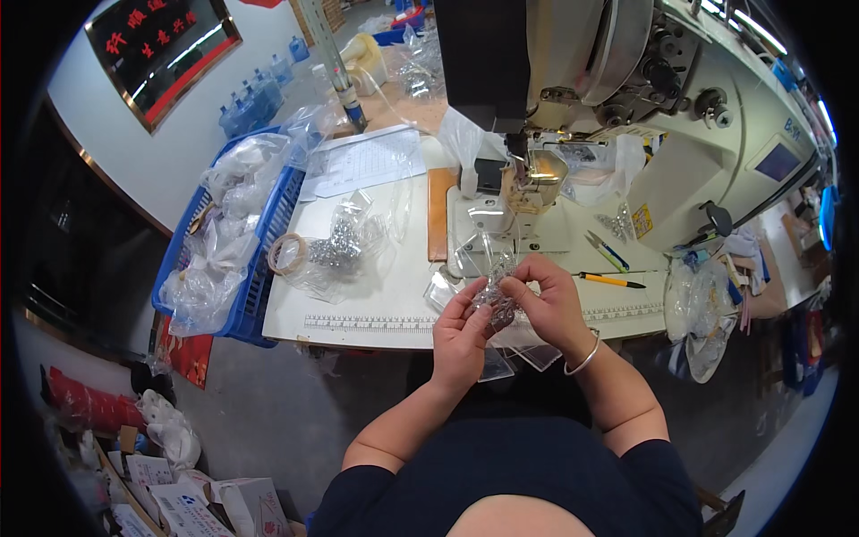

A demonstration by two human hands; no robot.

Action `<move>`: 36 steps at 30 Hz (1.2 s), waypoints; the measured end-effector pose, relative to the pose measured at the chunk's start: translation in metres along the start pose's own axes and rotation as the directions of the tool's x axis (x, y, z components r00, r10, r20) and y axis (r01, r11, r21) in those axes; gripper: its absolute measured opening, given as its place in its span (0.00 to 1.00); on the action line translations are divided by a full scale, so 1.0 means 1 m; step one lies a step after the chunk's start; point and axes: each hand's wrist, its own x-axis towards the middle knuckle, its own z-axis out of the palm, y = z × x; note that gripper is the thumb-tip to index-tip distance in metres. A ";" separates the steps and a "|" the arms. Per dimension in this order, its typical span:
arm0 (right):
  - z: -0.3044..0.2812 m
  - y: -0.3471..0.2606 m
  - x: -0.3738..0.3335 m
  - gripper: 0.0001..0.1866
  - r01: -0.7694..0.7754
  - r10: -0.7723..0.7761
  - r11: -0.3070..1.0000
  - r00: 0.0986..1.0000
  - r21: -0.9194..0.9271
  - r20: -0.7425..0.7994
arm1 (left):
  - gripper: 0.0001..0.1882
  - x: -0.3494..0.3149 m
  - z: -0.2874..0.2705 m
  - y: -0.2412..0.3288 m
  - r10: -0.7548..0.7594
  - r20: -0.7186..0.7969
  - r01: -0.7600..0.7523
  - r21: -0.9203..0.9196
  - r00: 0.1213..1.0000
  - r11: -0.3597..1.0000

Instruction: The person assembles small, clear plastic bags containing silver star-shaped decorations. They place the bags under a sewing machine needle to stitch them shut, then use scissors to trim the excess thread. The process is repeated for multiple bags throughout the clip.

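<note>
At the table's near edge, below the sewing machine's needle area, my two hands meet over a bunch of small shiny silver pieces (497, 309), partly wrapped in clear plastic. My left hand (459, 345) pinches the bunch from the left, thumb and fingers closed. From the right, my right hand (548, 300) grips its upper part between thumb and fingers; a bangle circles that wrist. Clear flat plastic pieces (497, 365) hang just under the hands, past the table edge. What exactly the silver pieces are is too small to tell.
A white sewing machine (662, 170) stands ahead and right. On the table are a clear bag of silver pieces (344, 240), a tape roll (286, 254), papers (362, 164), a yellow pen (611, 280) and small snips (608, 253). A blue basket (259, 309) of plastic bags adjoins the left edge.
</note>
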 end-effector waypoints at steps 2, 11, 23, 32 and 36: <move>0.003 0.001 -0.001 0.06 0.011 -0.011 1.000 1.000 -0.010 -0.028 | 0.23 0.001 0.002 -0.001 0.046 0.012 -0.045 -0.065 0.999 0.997; -0.007 0.002 -0.004 0.06 0.324 -0.325 0.945 0.944 0.041 0.046 | 0.12 0.010 -0.011 0.016 0.486 0.431 -0.644 0.599 0.760 0.476; -0.036 -0.016 -0.023 0.17 0.633 -0.583 0.744 0.771 -0.213 0.256 | 0.11 0.010 0.001 0.070 0.278 0.946 -0.943 0.237 0.169 -0.233; -0.035 -0.014 -0.024 0.17 0.612 -0.561 0.764 0.787 -0.207 0.256 | 0.09 0.012 -0.002 0.069 0.242 0.944 -0.939 0.274 0.222 -0.210; -0.029 -0.013 -0.020 0.13 0.540 -0.514 0.835 0.834 -0.107 0.199 | 0.11 0.016 0.000 0.068 0.231 0.917 -0.920 0.362 0.324 -0.149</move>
